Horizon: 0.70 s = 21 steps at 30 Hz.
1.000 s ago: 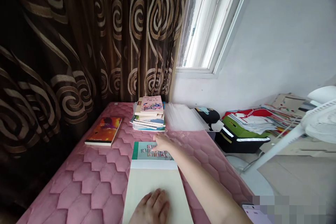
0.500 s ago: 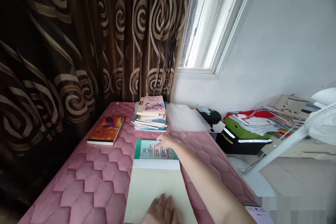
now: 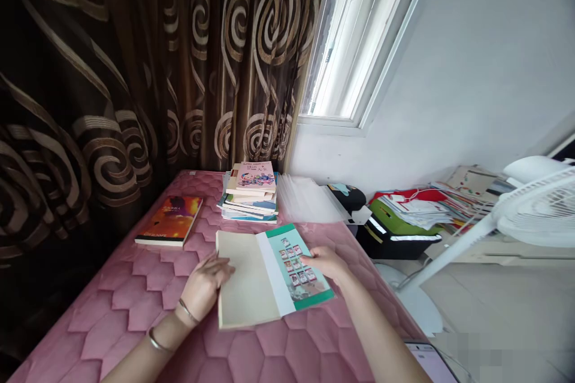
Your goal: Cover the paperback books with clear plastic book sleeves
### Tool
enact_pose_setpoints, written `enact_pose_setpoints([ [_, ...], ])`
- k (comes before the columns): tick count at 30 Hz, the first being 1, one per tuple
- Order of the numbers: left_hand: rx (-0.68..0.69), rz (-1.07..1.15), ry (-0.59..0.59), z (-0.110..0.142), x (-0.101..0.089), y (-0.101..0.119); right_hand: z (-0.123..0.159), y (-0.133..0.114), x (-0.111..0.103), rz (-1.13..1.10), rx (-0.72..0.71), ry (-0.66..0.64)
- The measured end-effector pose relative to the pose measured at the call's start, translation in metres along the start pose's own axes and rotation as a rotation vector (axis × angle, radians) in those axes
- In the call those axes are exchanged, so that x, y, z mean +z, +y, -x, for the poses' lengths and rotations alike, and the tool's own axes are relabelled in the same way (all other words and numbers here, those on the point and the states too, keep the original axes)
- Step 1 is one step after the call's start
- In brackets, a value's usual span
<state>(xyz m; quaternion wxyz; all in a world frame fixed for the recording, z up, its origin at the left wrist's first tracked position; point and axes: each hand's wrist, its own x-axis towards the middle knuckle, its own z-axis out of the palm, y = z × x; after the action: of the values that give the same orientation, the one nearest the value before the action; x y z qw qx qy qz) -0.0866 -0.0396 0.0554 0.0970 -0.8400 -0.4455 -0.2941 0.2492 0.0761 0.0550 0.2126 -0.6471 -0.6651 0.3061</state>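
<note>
A book (image 3: 269,275) with a cream wrapper and a green cover showing small pictures lies turned sideways on the pink quilted mattress (image 3: 135,305). My left hand (image 3: 206,284) rests on its cream left part, fingers bent over the edge. My right hand (image 3: 326,262) lies on the green right part, fingers curled onto the cover. Both hands grip the book from either side.
A stack of books (image 3: 249,191) stands at the mattress's far end, with clear plastic sleeves (image 3: 309,200) beside it. An orange book (image 3: 171,221) lies at the left. A dark patterned curtain (image 3: 112,72) hangs behind. A white fan (image 3: 525,209) and piled papers (image 3: 426,206) stand at the right.
The book has been turned about a quarter turn, so the green part now points right. My left hand moved to its left edge, and my right hand drew back to its right part.
</note>
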Motion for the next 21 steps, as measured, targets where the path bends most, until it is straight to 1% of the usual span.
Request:
enact_pose_setpoints([
  [2,-0.078,0.042,-0.033,-0.001,0.009,-0.017,0.012,0.006,0.005,-0.042,0.04,0.02],
  [5,-0.163,0.118,-0.066,0.002,0.021,-0.028,0.021,0.016,0.015,-0.165,0.068,0.027],
  [8,-0.199,0.184,-0.112,0.007,0.024,-0.027,0.02,0.026,0.024,-0.274,0.067,0.03],
  [11,-0.209,0.196,-0.225,0.006,0.015,-0.019,0.017,0.032,0.028,-0.315,0.047,0.022],
  [14,-0.261,0.117,-0.366,-0.003,0.001,-0.005,0.018,0.031,0.026,-0.336,0.057,0.009],
  [16,-0.353,0.013,-0.417,-0.015,-0.005,0.011,0.02,0.027,0.024,-0.359,0.069,0.004],
  [18,-0.432,-0.078,-0.394,-0.031,-0.003,0.033,0.023,0.023,0.021,-0.382,0.084,0.008],
  [19,-0.447,-0.079,-0.348,-0.039,0.001,0.045,0.024,0.021,0.021,-0.397,0.094,0.011],
  [21,-0.454,0.027,-0.273,-0.055,0.017,0.072,0.026,0.019,0.02,-0.444,0.116,0.001],
])
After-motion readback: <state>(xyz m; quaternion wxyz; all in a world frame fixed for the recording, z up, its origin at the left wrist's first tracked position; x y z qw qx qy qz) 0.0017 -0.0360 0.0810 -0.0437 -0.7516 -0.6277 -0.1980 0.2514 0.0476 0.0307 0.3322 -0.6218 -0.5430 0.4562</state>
